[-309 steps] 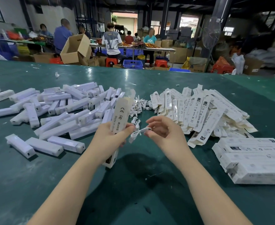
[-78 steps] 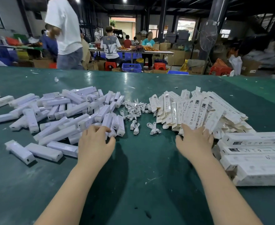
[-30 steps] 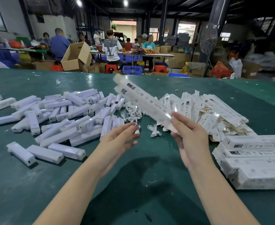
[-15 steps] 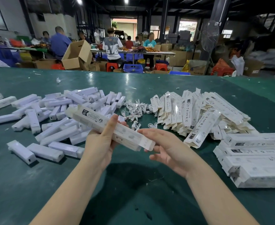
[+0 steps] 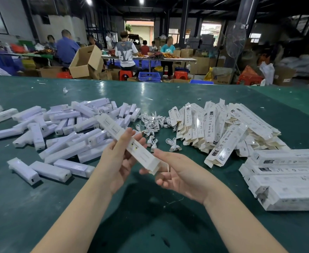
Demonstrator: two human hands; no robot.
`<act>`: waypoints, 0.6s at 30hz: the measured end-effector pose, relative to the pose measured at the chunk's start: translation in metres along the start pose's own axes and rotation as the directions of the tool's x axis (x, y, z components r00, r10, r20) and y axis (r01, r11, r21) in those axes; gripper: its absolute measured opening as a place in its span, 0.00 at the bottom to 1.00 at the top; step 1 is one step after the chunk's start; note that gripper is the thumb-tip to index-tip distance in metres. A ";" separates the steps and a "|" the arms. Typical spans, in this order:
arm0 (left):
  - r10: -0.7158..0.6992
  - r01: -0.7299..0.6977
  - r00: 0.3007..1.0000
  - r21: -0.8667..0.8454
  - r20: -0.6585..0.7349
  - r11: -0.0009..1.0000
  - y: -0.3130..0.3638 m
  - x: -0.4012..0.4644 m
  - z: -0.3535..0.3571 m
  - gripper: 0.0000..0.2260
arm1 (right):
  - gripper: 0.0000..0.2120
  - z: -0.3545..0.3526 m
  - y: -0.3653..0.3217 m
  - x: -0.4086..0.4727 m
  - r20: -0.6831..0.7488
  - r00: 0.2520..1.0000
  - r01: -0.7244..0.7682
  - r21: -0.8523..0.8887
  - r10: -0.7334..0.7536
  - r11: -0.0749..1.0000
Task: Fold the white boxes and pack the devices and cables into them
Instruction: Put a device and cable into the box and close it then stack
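Above the bench's near edge we hold a white box (image 5: 131, 145), long axis running from far-left to near-right. Our left hand (image 5: 119, 159) grips its middle; our right hand (image 5: 179, 172), fingers relaxed, cradles its near end. Devices (image 5: 66, 132) lie left, cables (image 5: 153, 125) beyond.

The desk (image 5: 40, 207) is dark green with a dull sheen. On it, left of the cables (image 5: 153, 123), the devices (image 5: 62, 136) are white with a faint lilac tint, each with a small dark port at one end. The cables themselves are white. Right of them the flat boxes (image 5: 223, 128) are cream-white with black print and small black squares — the folded boxes (image 5: 288, 179) beyond carry the same marks. The box (image 5: 131, 143) held above the desk is white, with a tiny yellow spot.
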State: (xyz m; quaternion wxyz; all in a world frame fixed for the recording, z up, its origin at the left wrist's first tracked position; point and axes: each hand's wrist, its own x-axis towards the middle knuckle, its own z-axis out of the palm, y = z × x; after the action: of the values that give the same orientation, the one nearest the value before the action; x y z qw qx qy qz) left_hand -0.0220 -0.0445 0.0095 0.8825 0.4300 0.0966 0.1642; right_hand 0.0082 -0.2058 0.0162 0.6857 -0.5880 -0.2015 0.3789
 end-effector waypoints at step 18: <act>0.007 -0.029 0.993 -0.181 -0.121 0.983 -0.001 0.013 -0.004 0.29 | 0.10 0.005 0.010 0.001 -0.069 0.930 0.309 -0.386 -0.361 0.869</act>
State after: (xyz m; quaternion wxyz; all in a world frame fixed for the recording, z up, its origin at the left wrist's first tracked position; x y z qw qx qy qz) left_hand -0.0110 -0.0379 0.0059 0.9093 0.3375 0.1298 0.2059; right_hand 0.0029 -0.2015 0.0077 0.6307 -0.6870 -0.3196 0.1675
